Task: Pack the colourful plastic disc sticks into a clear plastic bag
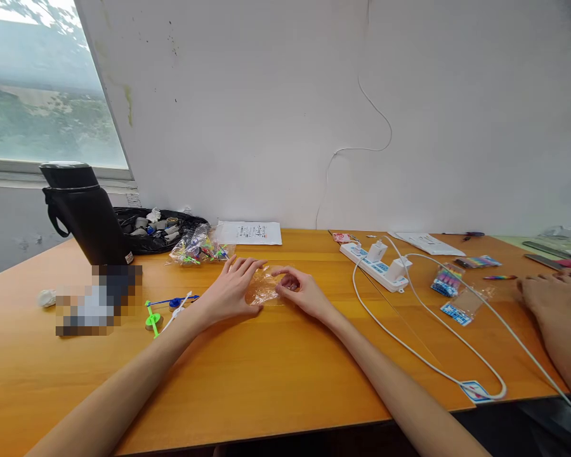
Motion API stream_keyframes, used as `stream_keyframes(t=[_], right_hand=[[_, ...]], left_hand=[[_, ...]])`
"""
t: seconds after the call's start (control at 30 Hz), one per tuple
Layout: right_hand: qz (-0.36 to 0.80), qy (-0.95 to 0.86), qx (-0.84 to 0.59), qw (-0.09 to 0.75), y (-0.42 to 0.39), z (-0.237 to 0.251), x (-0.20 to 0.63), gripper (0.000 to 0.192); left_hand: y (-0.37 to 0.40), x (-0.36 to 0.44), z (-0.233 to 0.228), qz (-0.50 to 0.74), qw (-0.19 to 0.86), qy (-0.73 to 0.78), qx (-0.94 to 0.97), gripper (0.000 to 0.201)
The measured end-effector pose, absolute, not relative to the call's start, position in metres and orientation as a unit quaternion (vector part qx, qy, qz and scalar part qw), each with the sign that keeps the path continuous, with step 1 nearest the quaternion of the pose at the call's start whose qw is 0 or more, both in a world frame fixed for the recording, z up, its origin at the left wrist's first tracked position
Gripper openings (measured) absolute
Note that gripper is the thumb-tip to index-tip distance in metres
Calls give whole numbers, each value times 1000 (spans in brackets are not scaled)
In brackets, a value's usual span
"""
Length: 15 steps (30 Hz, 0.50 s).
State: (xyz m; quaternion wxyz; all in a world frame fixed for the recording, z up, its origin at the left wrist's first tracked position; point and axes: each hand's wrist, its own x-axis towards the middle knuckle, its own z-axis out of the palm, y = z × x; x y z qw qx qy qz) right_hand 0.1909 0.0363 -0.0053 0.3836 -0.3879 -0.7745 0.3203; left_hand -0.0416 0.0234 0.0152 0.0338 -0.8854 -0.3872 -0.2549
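The desk (pixel 276 381) carries everything. Well left of the left hand (pixel 231 289) stands one black flask (pixel 83 212); well right of the right hand (pixel 302 292) lies one white power strip (pixel 375 266). Between both hands one clear plastic bag (pixel 265 289) lies flat. The left hand rests on it with fingers spread and released; the right pinches its edge with curled fingers. Pressing flat while the pinch works the opening seems the sound way. Just left lies one green-and-blue toy (pixel 164 311).
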Motion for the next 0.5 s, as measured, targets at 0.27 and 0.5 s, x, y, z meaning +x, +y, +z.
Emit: stream_keyframes(t=[0.27, 0.5], right_hand=[[309, -773, -395, 389, 36, -2, 192, 30], [292, -769, -396, 408, 34, 6, 196, 27]], left_hand=[[23, -40, 14, -264, 38, -381, -885, 69], [30, -47, 14, -254, 56, -393, -882, 80]])
